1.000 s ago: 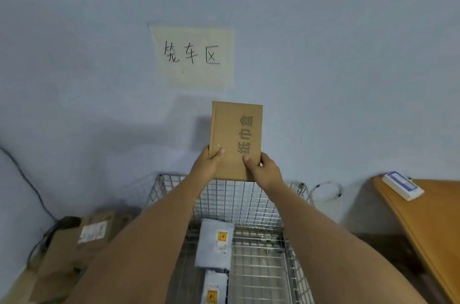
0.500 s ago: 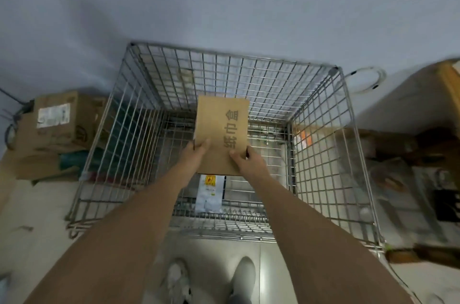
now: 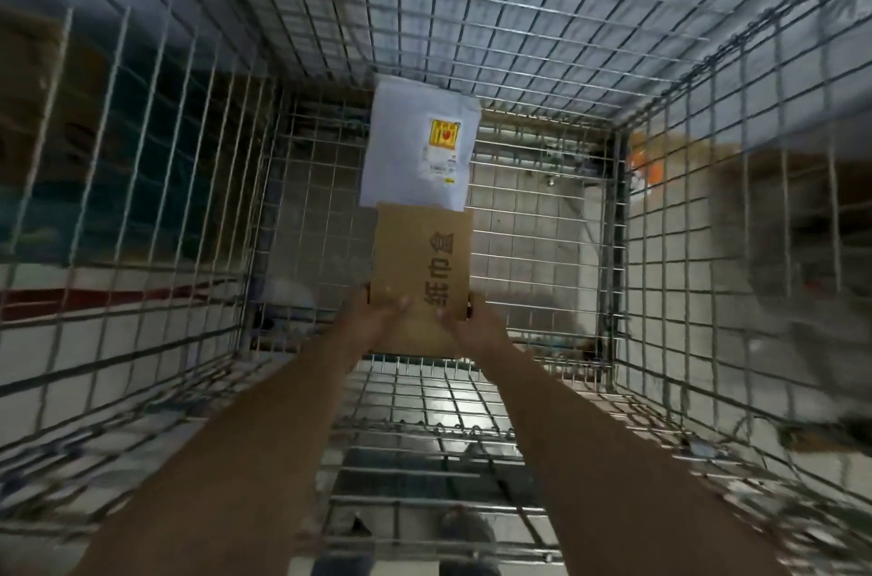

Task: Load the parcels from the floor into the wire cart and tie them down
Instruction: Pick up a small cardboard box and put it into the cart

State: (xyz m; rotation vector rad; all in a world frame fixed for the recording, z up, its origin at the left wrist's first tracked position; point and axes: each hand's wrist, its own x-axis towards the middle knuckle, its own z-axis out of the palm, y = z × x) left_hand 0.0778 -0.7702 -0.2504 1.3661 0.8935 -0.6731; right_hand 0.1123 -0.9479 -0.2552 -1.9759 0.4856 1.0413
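Cardboard box (image 3: 421, 264): flat, stiff and probably light. It is held low inside the wire cart (image 3: 612, 254), near the mesh floor.
Grip: left hand (image 3: 375, 316) and right hand (image 3: 474, 327) pinch its near end, thumbs on top and fingers hidden beneath.
Beyond the grip: a white parcel (image 3: 419, 150) lies at the box's far end, perhaps overlapped.
Beside the grip: mesh floor on both sides, cart walls well apart.

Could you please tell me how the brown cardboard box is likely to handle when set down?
The brown cardboard box is likely stiff: its edges run straight though the left hand and right hand hold only its near end. Probably light, held out that way. Being flat, it should lie steady, not roll.
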